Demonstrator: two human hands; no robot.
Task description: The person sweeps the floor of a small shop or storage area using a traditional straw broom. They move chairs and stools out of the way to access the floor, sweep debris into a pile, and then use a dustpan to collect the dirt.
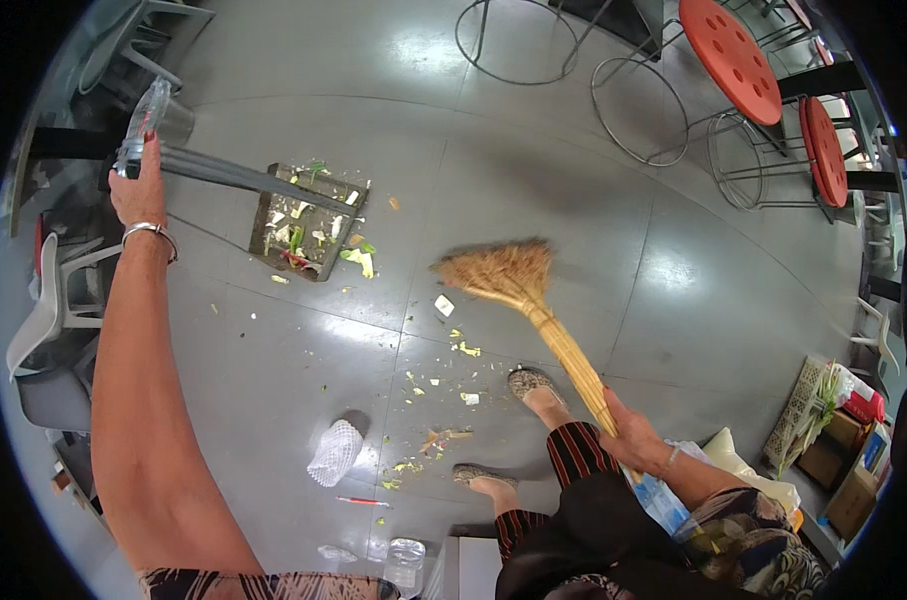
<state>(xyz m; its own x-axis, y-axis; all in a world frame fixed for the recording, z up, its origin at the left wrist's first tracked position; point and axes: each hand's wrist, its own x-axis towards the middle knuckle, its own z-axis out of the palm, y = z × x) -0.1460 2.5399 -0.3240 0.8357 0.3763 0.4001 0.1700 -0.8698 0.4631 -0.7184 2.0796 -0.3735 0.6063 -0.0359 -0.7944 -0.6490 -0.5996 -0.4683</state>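
My left hand, stretched out to the far left, is closed at the top of a long grey dustpan handle. A clear plastic piece, perhaps a bottle, shows right at that hand. The dustpan rests on the floor, holding green and white vegetable scraps. My right hand is wrapped around the yellow handle of a straw broom. The broom's bristles are a little blurred, to the right of the dustpan. Between them lie a white piece and leafy scraps.
More scraps trail toward my feet, near a white foam net and a red-and-white stick. Red stools stand at the far right. White chairs line the left. Boxes sit at the right.
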